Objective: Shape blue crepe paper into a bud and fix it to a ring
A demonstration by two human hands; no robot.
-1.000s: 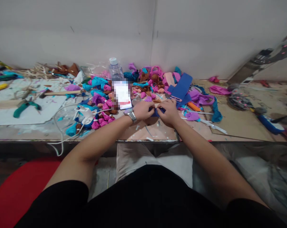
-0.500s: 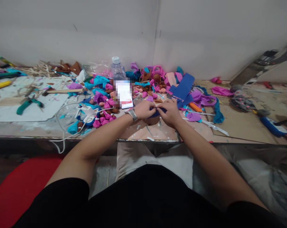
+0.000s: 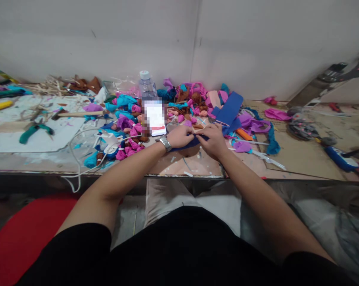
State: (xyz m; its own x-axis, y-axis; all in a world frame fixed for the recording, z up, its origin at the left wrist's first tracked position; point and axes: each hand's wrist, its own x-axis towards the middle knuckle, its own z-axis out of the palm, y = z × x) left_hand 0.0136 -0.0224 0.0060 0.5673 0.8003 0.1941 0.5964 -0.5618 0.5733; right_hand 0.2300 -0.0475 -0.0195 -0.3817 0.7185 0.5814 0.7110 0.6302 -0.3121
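My dark blue strip (image 3: 187, 148) lies low over the bench (image 3: 173, 170), directly before me, its middle pinched in my nearly closed left hand (image 3: 181, 137) and right hand (image 3: 212, 140), thumbs and fingertips meeting, probably to keep it steady. Blue sheets (image 3: 231, 107) sit just beyond my right hand, likely for easy reach; a lit phone (image 3: 156, 119) faces me, apparently for viewing, amid crumpled coloured pieces (image 3: 135, 130)
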